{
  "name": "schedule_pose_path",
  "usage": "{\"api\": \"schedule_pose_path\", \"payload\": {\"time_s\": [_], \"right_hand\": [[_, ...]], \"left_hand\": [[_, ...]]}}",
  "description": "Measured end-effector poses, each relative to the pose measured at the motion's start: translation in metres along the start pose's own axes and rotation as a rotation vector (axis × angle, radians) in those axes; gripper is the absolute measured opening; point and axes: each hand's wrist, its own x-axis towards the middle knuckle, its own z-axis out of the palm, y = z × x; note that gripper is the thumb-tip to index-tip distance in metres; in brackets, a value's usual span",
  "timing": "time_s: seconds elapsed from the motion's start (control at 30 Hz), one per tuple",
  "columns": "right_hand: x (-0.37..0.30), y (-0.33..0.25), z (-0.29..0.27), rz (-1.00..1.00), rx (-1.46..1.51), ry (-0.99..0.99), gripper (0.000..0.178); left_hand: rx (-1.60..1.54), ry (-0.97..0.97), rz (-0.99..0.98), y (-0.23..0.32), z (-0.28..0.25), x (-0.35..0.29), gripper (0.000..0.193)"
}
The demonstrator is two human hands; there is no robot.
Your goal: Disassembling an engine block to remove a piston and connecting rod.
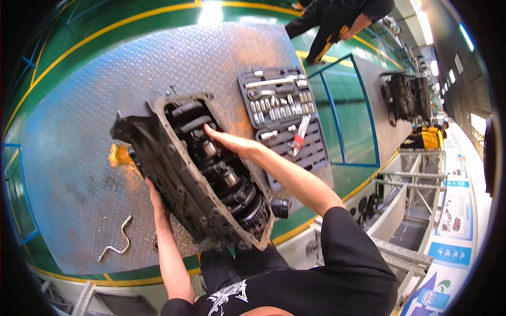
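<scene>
A dark metal engine block (167,176) rests at a slant on the metal plate in front of me, its open crankcase facing up. Inside shows the crankshaft (210,149) with its bright journals and dark counterweights. My left hand (158,199) presses along the block's left outer wall, and its fingertips are partly hidden there. Across the right rim reaches my right hand (230,141). Its upper digit touches the inside near the crankshaft's far end; the other fingers are hidden. Both hands appear to hold the block.
An opened socket set case (316,150) lies beyond the block on the right, with a red-banded chrome tool (298,141) across it. A bent metal crank handle (125,234) lies left on the diamond-pattern plate (68,158). A person (337,21) stands at the far edge.
</scene>
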Motion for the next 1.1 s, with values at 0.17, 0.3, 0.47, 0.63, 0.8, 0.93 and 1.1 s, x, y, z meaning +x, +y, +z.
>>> {"api": "schedule_pose_path", "payload": {"time_s": [0.17,0.3,0.47,0.63,0.8,0.93,1.1], "right_hand": [[-0.005,-0.007,0.000,-0.088,-0.143,0.112,0.082],[-0.053,-0.027,-0.027,-0.152,-0.821,0.360,0.076],[-0.146,0.018,-0.102,-0.730,-0.548,0.694,0.046],[-0.207,0.136,-0.217,-0.654,-0.761,1.029,0.024],[-0.217,0.214,-0.306,-0.674,-1.056,1.109,0.045],[-0.183,0.205,-0.330,-0.700,-1.181,1.113,0.052],[-0.136,0.151,-0.344,-0.744,-1.312,0.965,0.048]], "left_hand": [[0.103,-0.021,0.041,-0.005,-0.013,0.007,0.089],[0.266,0.139,-0.061,-0.007,-0.041,0.022,0.089],[0.545,0.364,0.056,0.007,-0.074,-0.021,0.084],[0.848,0.615,0.145,0.047,-0.077,-0.160,0.082],[0.989,0.758,0.101,0.071,-0.047,-0.253,0.080],[1.053,0.812,0.069,0.067,-0.017,-0.272,0.079],[1.085,0.920,-0.053,0.065,-0.003,-0.290,0.071]]}}
